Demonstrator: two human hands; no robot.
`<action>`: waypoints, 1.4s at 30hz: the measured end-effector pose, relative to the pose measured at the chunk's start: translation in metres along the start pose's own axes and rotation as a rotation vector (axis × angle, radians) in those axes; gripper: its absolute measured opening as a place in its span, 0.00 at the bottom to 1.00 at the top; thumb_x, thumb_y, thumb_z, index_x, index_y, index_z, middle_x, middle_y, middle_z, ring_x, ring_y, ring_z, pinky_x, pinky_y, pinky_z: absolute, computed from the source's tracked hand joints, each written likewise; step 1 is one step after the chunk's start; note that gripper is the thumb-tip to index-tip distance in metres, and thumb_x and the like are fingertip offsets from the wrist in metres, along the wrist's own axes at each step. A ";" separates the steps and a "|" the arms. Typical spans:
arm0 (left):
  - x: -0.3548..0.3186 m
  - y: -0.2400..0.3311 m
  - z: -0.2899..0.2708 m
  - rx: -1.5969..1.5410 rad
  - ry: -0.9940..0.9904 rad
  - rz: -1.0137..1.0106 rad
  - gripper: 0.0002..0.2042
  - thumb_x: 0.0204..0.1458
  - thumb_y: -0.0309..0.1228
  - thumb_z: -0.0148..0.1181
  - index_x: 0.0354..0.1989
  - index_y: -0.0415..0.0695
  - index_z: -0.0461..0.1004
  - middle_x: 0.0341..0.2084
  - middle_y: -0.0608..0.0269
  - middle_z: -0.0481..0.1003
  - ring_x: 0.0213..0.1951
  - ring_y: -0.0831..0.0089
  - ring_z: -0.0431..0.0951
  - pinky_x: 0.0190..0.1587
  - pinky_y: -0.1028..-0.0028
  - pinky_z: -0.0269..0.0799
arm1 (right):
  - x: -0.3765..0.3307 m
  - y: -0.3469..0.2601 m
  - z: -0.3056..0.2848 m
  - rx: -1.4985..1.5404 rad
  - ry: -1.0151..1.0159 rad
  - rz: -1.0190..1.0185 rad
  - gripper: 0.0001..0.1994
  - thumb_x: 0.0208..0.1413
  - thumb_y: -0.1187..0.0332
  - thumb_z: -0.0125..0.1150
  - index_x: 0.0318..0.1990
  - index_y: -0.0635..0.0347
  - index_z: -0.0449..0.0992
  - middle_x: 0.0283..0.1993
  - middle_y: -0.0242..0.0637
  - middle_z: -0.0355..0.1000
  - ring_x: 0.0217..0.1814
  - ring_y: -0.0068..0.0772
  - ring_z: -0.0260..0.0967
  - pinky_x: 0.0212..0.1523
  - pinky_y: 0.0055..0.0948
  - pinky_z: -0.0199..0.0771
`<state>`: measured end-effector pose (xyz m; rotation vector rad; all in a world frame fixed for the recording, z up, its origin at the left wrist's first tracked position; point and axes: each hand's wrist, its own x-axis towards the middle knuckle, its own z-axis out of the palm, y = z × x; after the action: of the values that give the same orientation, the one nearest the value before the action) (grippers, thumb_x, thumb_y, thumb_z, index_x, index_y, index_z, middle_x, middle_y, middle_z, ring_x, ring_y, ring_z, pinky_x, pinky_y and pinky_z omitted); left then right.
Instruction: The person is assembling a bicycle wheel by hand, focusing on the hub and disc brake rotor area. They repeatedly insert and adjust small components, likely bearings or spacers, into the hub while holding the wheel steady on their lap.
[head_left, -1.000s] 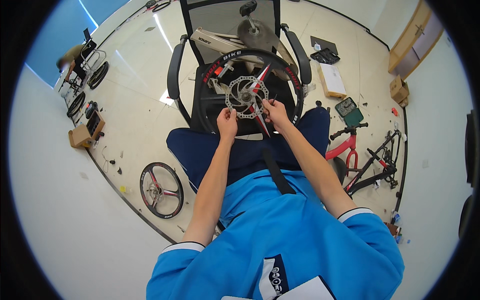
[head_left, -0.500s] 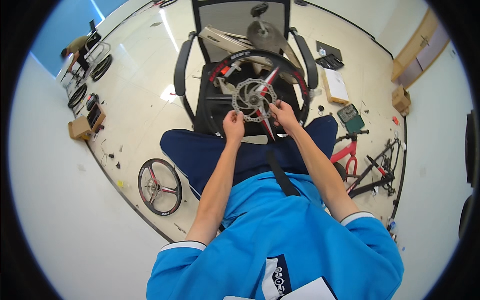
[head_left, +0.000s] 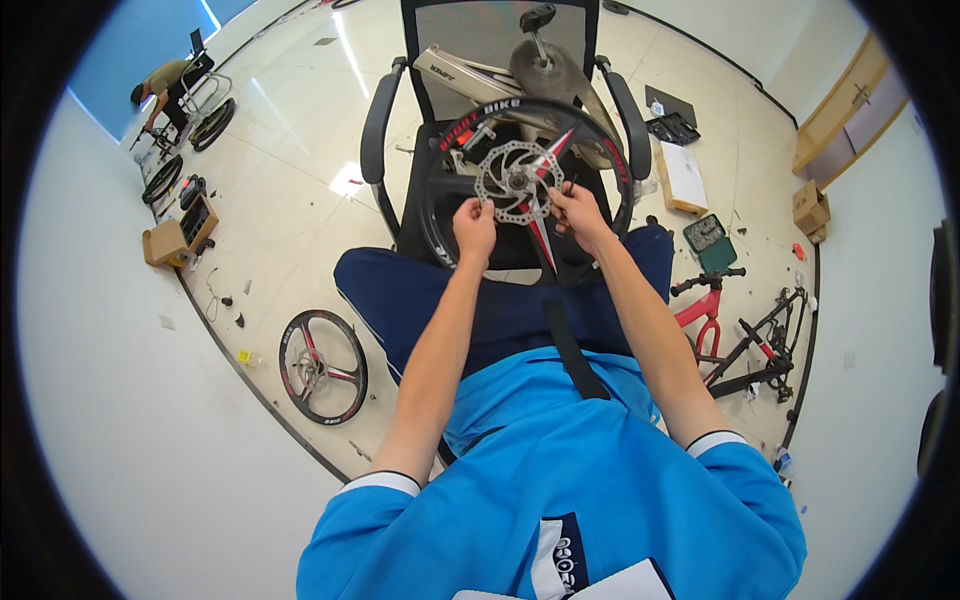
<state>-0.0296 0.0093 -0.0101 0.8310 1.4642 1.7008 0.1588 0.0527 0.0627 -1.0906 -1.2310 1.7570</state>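
- Left hand (head_left: 475, 228): thumb and fingers drawn narrow, pinching the near left rim of the rotor (head_left: 519, 182).
- Right hand (head_left: 580, 215): thumb and fingers bent narrow at the rotor's right rim; I cannot tell whether they also pinch something small.
- The rotor lies between and just beyond both hands, over the middle of the wheel (head_left: 541, 238); whether it sits flush there, I cannot tell.
- The wheel reaches out around both hands, above the seat of the chair (head_left: 378, 130).
- Beyond the hands, a cream frame (head_left: 460, 75) leans on the chair, a pedal (head_left: 538, 18) farther out.
- Left of the left hand and nearer the body, a second wheel (head_left: 313, 368) lies on the floor.
- Right of the right hand: a green case (head_left: 716, 258), a red frame (head_left: 705, 312) and a black frame (head_left: 750, 370).
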 end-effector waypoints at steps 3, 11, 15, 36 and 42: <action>0.013 0.009 -0.003 0.010 -0.039 -0.041 0.09 0.58 0.30 0.58 0.35 0.35 0.73 0.21 0.68 0.73 0.23 0.82 0.69 0.26 0.78 0.64 | 0.008 -0.002 0.005 0.036 0.036 -0.011 0.09 0.64 0.64 0.55 0.32 0.53 0.65 0.21 0.25 0.62 0.19 0.17 0.55 0.19 0.20 0.58; -0.023 0.013 -0.008 -0.053 -0.054 -0.019 0.07 0.59 0.29 0.57 0.35 0.36 0.73 0.22 0.70 0.72 0.23 0.84 0.68 0.26 0.80 0.63 | -0.019 0.019 0.007 0.035 0.117 -0.034 0.11 0.64 0.65 0.55 0.29 0.54 0.64 0.20 0.27 0.61 0.17 0.18 0.56 0.17 0.21 0.58; -0.035 0.009 -0.010 -0.078 -0.053 -0.052 0.07 0.59 0.29 0.57 0.37 0.36 0.73 0.22 0.69 0.72 0.23 0.84 0.69 0.27 0.81 0.63 | -0.027 0.027 0.001 0.001 0.056 -0.042 0.11 0.63 0.66 0.55 0.29 0.54 0.63 0.19 0.27 0.62 0.18 0.18 0.57 0.17 0.21 0.58; -0.021 0.001 -0.019 -0.211 -0.162 -0.169 0.05 0.57 0.28 0.60 0.32 0.40 0.75 0.22 0.68 0.73 0.23 0.80 0.72 0.26 0.80 0.66 | 0.031 0.041 -0.061 0.057 0.274 0.284 0.19 0.66 0.57 0.42 0.35 0.61 0.76 0.17 0.27 0.61 0.15 0.22 0.53 0.22 0.29 0.65; -0.032 0.007 -0.025 -0.216 -0.162 -0.217 0.04 0.57 0.27 0.60 0.34 0.40 0.74 0.22 0.68 0.73 0.23 0.81 0.72 0.27 0.80 0.67 | 0.068 0.054 -0.038 -0.216 0.299 0.308 0.17 0.60 0.59 0.46 0.33 0.62 0.78 0.25 0.37 0.73 0.24 0.33 0.69 0.30 0.32 0.72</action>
<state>-0.0349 -0.0317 -0.0073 0.6520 1.1918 1.5567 0.1625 0.1109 -0.0119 -1.6777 -1.1282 1.6243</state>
